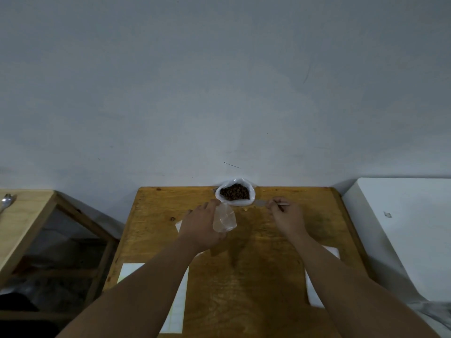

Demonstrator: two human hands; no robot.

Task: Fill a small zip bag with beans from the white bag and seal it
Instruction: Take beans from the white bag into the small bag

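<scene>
at the near edge, two bare forearms are seen reaching out over a wooden table [256, 264]. a white sheet of paper [178, 306] is laid on the near left of the table, partly covered by the left forearm, and a second white sheet [313, 291] is laid on the near right, partly covered by the right forearm.

further out, left of centre, a small zip bag [224, 219] of clear plastic is held in the left hand [200, 223], with the fingers curled round its upper part; the bag is hung just above the table and looks empty. to the right, well apart from it, a thin pale object [280, 204] is pinched in the fingertips of the right hand [289, 215]; what it is cannot be told.

at the far edge, between the two hands, a white bag [244, 203] is stood open against the grey wall [219, 93], with brown beans [235, 192] seen inside.

on the far left, a spoon [6, 202] is laid on a second wooden table [22, 220]. on the right, a white surface [402, 228] is seen.
</scene>
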